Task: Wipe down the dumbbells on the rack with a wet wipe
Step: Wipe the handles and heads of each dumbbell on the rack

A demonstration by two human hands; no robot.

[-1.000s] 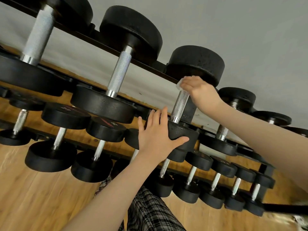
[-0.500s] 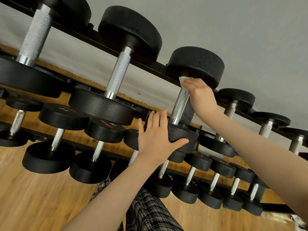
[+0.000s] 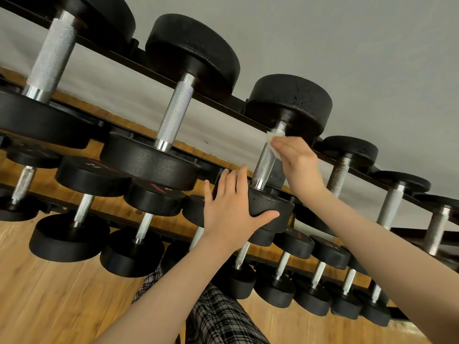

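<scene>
A black dumbbell with a knurled steel handle (image 3: 266,160) lies on the top tier of the black rack (image 3: 213,101). My left hand (image 3: 232,209) rests on its near head (image 3: 269,203), fingers straight on top and thumb under the rim. My right hand (image 3: 296,161) holds a white wet wipe (image 3: 272,139) against the upper end of that handle, just below the far head (image 3: 289,103). Most of the wipe is hidden behind my fingers.
Bigger dumbbells (image 3: 173,120) lie to the left on the top tier, smaller ones (image 3: 390,202) to the right. Two lower tiers hold several more dumbbells (image 3: 139,234). A grey wall stands behind the rack and a wooden floor (image 3: 49,294) lies below. My plaid trousers (image 3: 218,319) show at the bottom.
My right hand has loosened from a wrap round the handle's top, its fingers now extended with the wipe pressed against the bar. My left hand stays on the near head.
</scene>
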